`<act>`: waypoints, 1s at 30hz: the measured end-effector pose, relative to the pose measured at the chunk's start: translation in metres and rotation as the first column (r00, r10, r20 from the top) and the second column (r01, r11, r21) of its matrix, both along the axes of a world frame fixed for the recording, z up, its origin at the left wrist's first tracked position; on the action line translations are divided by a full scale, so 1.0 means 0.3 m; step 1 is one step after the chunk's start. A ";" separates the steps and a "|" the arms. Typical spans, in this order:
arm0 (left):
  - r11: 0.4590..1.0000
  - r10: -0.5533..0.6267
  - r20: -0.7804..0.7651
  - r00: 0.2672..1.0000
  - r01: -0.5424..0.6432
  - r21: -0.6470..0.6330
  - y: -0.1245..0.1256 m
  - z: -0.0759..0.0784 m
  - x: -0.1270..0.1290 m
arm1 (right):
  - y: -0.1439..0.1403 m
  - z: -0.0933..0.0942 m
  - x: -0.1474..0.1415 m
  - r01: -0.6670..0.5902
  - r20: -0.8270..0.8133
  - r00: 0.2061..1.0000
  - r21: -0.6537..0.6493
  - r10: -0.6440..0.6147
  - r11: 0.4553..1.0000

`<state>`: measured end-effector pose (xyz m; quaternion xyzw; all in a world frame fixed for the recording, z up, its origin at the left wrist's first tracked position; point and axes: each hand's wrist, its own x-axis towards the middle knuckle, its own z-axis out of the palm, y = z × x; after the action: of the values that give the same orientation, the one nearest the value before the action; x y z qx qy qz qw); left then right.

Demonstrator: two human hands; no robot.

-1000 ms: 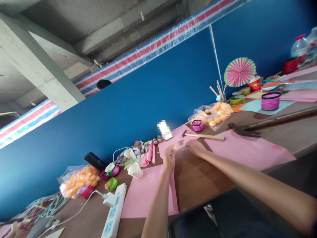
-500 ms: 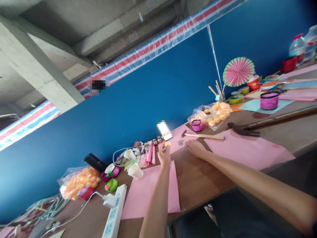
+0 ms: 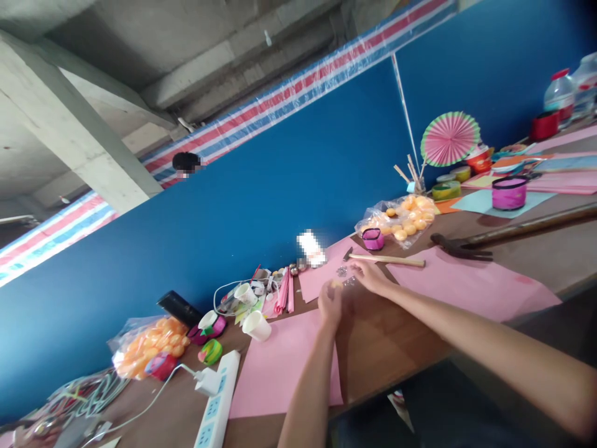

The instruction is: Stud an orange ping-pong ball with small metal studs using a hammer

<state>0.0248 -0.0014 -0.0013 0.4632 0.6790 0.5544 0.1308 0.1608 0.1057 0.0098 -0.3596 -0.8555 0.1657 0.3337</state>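
Observation:
My left hand [image 3: 330,303] is raised over the wooden table [image 3: 382,336], pinching a small orange ball [image 3: 336,284] at its fingertips. My right hand [image 3: 369,276] rests palm down on the table just to the right, its fingers at a small heap of shiny metal bits [image 3: 346,277] on a pink paper sheet [image 3: 321,274]. A small hammer with a wooden handle [image 3: 387,259] lies just behind my right hand. What lies under the right fingers is hidden.
Bags of orange balls lie at the left [image 3: 144,348] and the back right [image 3: 401,219]. A white power strip [image 3: 215,401], paper cups [image 3: 255,325], pink sheets [image 3: 471,289], a large hammer [image 3: 504,236], a paper fan [image 3: 450,138] and a blue partition wall [image 3: 261,193] surround the hands.
My left hand lifted the orange ball up and back, then drew it right, close to my right hand. My right hand stayed in place. The view shifted slightly.

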 end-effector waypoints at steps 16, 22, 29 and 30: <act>0.999 0.021 0.037 0.999 -0.022 0.027 -0.011 -0.029 -0.007 | 0.151 0.062 0.186 0.247 0.430 0.880 -0.051 -0.202 0.968; 0.998 0.066 0.031 0.997 -0.066 -0.016 -0.015 -0.039 -0.010 | 0.172 0.104 0.170 0.189 0.474 0.878 -0.201 -0.073 0.961; 0.994 0.106 0.017 0.994 -0.106 -0.025 -0.013 -0.031 -0.006 | 0.099 0.141 0.193 0.111 0.353 0.936 -0.309 0.006 0.944; 0.994 0.108 0.016 0.994 -0.108 -0.022 -0.012 -0.029 -0.006 | 0.081 0.145 0.197 0.090 0.329 0.944 -0.333 0.026 0.938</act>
<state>0.0231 -0.0051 -0.0101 0.4197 0.7077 0.5573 0.1112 0.2198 0.1299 0.0532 -0.4489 -0.8508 0.2449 0.1214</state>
